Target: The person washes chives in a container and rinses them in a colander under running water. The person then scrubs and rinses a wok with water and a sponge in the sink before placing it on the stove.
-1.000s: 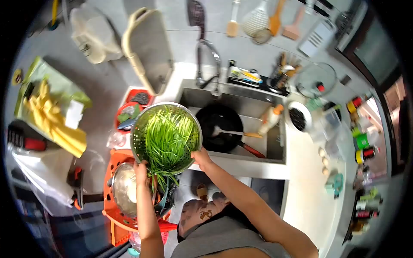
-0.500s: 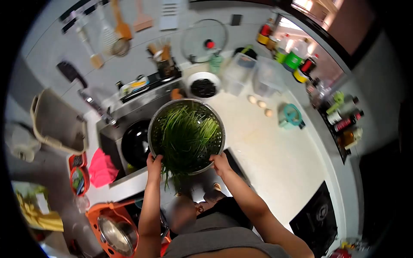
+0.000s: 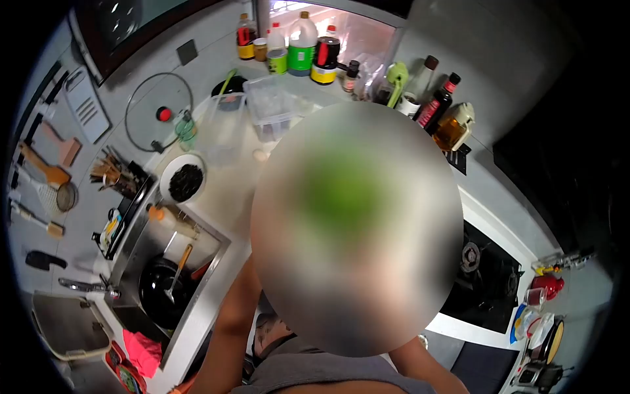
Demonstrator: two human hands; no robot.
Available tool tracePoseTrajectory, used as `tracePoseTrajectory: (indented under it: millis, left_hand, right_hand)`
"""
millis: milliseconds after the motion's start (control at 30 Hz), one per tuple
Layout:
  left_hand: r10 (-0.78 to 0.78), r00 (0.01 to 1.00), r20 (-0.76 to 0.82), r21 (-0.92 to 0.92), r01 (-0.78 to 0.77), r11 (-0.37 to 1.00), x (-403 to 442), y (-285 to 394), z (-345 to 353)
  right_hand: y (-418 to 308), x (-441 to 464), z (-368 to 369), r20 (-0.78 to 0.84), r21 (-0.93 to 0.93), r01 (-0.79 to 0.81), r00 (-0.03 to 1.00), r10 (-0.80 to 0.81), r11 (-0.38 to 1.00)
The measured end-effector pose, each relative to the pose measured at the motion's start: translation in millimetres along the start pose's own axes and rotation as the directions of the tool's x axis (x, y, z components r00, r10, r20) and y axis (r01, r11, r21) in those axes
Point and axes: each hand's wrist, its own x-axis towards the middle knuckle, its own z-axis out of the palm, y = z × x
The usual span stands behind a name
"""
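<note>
Vanishing into a round blur, both forearms [image 3: 237,302] lead to hands whose grip I cannot tell, smeared greens [image 3: 341,190] showing between sink [image 3: 209,240] and gas stove [image 3: 489,289], a green-labelled bottle [image 3: 302,56] and red-labelled bottle [image 3: 436,105] beyond, lettering too small to read.

We note a plain grey top [image 3: 321,375] at six o'clock, pale patterned fabric [image 3: 268,331] just above toward eleven. We log bare forearms [image 3: 233,322].

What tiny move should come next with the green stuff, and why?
Maybe steer the green stuff slowly clear of the egg: both arms reach into the blur around it, the egg lies on the counter beside the blur, and the hands are hidden.
</note>
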Motion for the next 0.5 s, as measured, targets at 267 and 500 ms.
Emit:
tracePoseTrajectory:
  millis: [267,500]
  left_hand:
    - [0.190,0.968,0.164,0.042,-0.199,0.979,3,-19,47]
    - [0.102,0.982,0.160,0.074,-0.115,0.991,-1,-14,17]
  right_hand:
    - [-16,107,-15,-0.217,0.397,0.055,0.975,0.036,0.916]
    - [-28,148,24,-0.174,0.654,0.163,0.983,-0.062,0.739]
